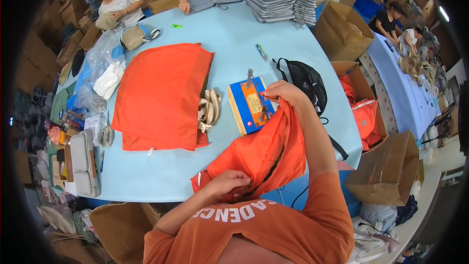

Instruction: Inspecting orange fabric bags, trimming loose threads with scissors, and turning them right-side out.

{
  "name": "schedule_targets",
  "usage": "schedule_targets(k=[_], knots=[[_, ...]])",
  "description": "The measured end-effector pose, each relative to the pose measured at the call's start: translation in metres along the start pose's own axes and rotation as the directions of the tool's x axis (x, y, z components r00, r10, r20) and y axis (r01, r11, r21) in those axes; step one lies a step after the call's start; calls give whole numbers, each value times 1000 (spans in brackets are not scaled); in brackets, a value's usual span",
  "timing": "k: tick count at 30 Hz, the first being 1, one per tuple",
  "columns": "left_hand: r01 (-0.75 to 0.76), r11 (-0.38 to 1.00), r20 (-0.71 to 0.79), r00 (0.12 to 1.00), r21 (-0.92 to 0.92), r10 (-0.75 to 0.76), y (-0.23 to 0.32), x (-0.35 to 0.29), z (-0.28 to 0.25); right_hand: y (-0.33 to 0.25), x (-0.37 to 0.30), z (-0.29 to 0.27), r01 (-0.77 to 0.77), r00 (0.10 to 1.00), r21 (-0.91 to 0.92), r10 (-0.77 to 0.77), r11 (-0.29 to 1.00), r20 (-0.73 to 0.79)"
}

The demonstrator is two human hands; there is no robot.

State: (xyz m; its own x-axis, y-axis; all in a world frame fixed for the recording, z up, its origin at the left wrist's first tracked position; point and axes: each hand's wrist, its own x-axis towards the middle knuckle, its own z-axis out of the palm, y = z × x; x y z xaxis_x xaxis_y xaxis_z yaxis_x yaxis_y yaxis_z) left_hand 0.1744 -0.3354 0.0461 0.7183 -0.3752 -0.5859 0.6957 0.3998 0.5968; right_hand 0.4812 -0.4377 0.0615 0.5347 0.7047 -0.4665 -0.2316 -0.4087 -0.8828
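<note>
One bright orange fabric bag [286, 139] slants across the near edge of the pale-blue covered table [220, 44]. The right hand [286, 93] pinches its upper corner; the left hand [227, 183] touches its lower part, though whether it grips cannot be told. Just beyond sits a blue-and-orange box-shaped device [238, 99]; left of it, cream webbing straps [211, 110] beside a flat orange fabric pile [161, 98].

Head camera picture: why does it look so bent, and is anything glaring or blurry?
Head view: fisheye distortion bows the pale blue table's edges, with black around the rim; head view: the white tube light at upper right looks blown out; head view: the bright orange fabric item in hand looks fairly sharp.
</note>
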Motion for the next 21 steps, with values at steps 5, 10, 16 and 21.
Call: schedule_targets(k=[5,10,16,21], knots=[[-117,993,-127,985,29,120,15,-20,2,-1,-21,-5,115,993,-91,-118,989,-22],[-589,808,-342,759,4,554,38,-64,-39,13,-82,-27,209,975,129,-197,969,-99],[-929,248,-683,-8,276,731,85,-98,-78,25,-149,-17,571,815,304,-483,762,-321],[-764,19,-484,-389,645,784,93,-165,-103,-4,-189,43,606,792,424,-561,673,-241]])
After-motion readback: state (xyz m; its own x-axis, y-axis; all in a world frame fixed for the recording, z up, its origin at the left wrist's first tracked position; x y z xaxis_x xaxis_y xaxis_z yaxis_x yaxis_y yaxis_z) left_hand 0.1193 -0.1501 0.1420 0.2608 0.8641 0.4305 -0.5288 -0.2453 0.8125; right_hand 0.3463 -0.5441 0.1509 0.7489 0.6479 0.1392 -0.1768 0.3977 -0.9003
